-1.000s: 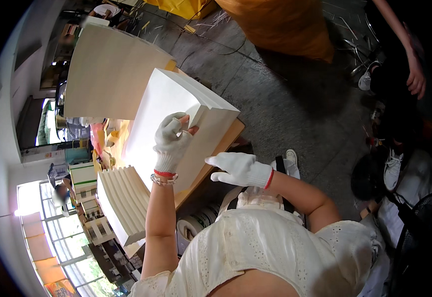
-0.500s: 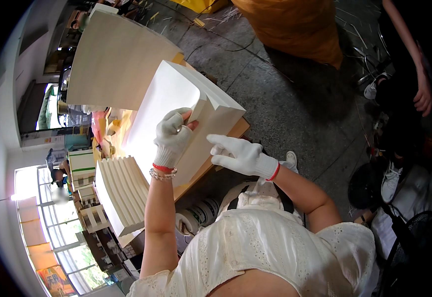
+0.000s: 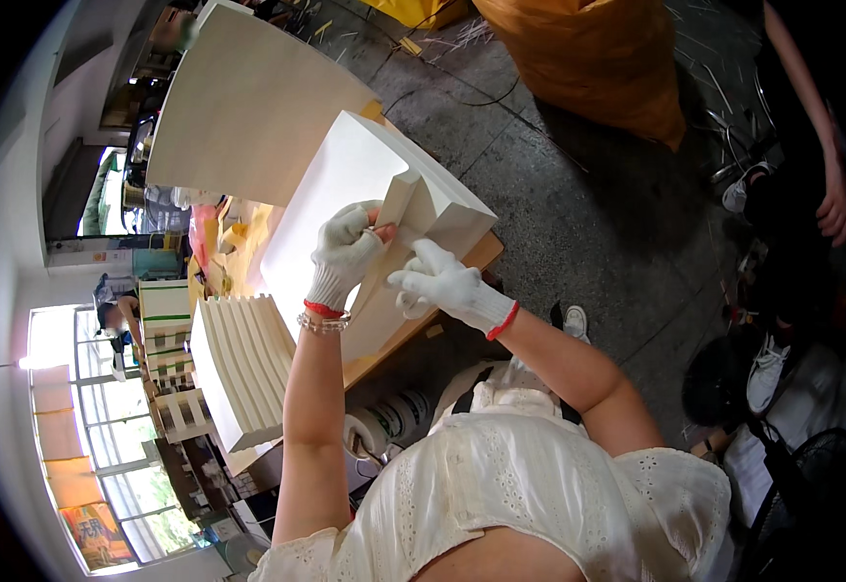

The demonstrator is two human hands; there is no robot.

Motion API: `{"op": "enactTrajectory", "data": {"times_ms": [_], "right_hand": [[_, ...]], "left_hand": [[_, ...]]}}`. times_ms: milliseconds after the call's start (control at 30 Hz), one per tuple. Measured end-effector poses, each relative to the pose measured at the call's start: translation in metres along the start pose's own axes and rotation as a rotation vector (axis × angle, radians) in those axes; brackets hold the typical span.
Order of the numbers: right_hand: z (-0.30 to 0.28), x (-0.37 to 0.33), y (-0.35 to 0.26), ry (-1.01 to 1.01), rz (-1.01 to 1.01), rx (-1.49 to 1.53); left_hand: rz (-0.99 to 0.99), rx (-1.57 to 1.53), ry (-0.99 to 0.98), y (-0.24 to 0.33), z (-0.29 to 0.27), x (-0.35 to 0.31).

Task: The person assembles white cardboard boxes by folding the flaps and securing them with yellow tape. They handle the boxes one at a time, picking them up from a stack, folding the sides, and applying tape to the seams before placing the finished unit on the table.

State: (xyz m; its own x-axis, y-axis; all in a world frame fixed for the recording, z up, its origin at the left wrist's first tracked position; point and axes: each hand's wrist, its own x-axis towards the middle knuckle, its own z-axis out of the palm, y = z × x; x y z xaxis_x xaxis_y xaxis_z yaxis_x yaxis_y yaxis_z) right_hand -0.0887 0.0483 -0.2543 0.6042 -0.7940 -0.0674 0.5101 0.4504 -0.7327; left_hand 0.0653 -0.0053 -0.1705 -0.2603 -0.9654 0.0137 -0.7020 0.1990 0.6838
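A thick stack of large white sheets (image 3: 343,160) lies on a wooden table in front of me. My left hand (image 3: 343,242), in a white knit glove with bare fingertips, pinches the near edge of the top sheets. A bundle of sheet edges (image 3: 402,200) is raised beside its fingertips. My right hand (image 3: 454,289), gloved in white with a red cuff, is at the stack's near side, just right of my left hand. Its fingers are partly spread and point at the stack's edge. Whether they touch the sheets I cannot tell.
A second tall stack with a beige top (image 3: 258,112) stands farther back. Several bent white bundles (image 3: 244,369) lie to the left. A big orange sack (image 3: 593,63) sits on the grey floor (image 3: 539,175). At right are another person's arm (image 3: 830,165) and a black fan (image 3: 719,373).
My right hand has moved left and closer to my left hand at the stack's edge. The sheet edges by my left fingertips are raised higher. The whole view has shifted slightly.
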Motion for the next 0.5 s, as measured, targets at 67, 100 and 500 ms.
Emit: {"op": "enactTrajectory", "data": {"times_ms": [67, 100, 500], "right_hand": [[-0.001, 0.000, 0.000, 0.002, 0.010, 0.009], [-0.001, -0.001, 0.000, 0.008, 0.009, 0.006], [-0.001, -0.001, 0.004, 0.001, -0.024, 0.020]], "left_hand": [[-0.007, 0.029, -0.019, 0.003, -0.001, 0.000], [-0.017, 0.045, -0.037, 0.005, -0.002, 0.000], [-0.015, -0.022, 0.014, -0.001, 0.003, 0.000]]}}
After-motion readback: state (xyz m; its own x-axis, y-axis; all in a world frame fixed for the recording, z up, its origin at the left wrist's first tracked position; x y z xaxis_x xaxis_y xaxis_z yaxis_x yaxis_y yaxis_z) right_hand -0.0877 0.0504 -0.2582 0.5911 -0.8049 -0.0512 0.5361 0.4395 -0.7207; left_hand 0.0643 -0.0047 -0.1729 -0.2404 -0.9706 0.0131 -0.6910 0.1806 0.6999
